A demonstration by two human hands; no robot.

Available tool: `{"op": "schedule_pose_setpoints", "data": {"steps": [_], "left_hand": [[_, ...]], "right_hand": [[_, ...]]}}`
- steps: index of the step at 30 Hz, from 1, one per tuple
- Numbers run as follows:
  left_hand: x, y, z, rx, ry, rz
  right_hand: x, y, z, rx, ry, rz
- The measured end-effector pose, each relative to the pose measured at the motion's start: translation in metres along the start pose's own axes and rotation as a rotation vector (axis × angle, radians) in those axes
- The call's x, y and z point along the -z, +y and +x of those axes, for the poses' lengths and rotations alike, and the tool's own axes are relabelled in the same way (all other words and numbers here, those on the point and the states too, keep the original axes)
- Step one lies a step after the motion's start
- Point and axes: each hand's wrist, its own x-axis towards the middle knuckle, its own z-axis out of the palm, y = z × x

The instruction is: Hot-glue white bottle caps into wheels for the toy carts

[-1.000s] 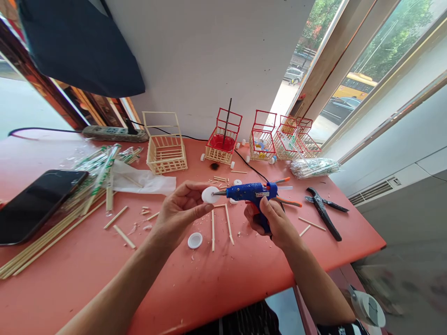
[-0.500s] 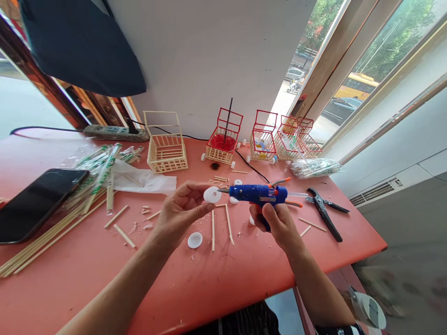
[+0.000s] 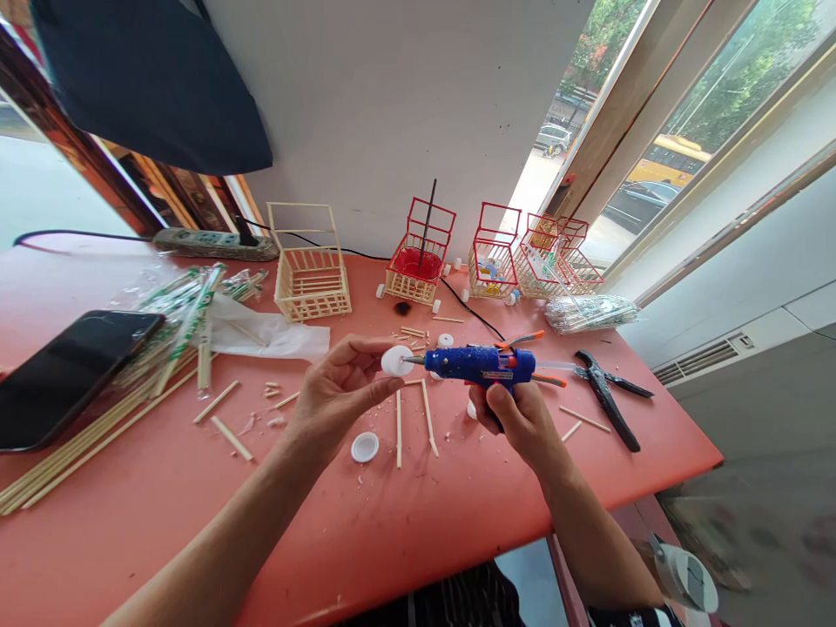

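Between the thumb and fingers of my left hand (image 3: 336,383) is a small round white plastic disc (image 3: 395,360), held up above the table. My right hand (image 3: 513,414) is wrapped round the handle of a blue hot glue gun (image 3: 480,365), whose metal nozzle points left and appears to touch the disc's middle. A clear glue stick (image 3: 555,366) sticks out of the gun's back. Under the hands, thin wooden sticks (image 3: 426,418) lie joined in an angular frame. Beside it rests a white round cap (image 3: 364,448).
Along the wall stand a plain wooden stick basket (image 3: 313,283), a cart with a red bowl (image 3: 418,263) and several red-trimmed carts (image 3: 495,266). Black-handled pliers (image 3: 604,396) lie at the right. On the left are a phone (image 3: 71,374), bundled sticks (image 3: 111,435) and a power strip (image 3: 215,246).
The glue gun has shifted slightly left, and its nozzle has come from the disc's edge to its middle. My left hand still holds the disc.
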Motion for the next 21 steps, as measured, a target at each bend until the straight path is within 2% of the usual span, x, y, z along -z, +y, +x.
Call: {"op": "schedule_pose_setpoints", "data": {"steps": [7, 21], "left_hand": [[0.0004, -0.0017, 0.0019, -0.031, -0.038, 0.002], [-0.0018, -0.0001, 0.0004, -0.020, 0.013, -0.002]], "right_hand": [[0.0007, 0.0038, 0.0001, -0.020, 0.016, 0.000], [0.0010, 0.0071, -0.0007, -0.013, 0.042, -0.042]]}}
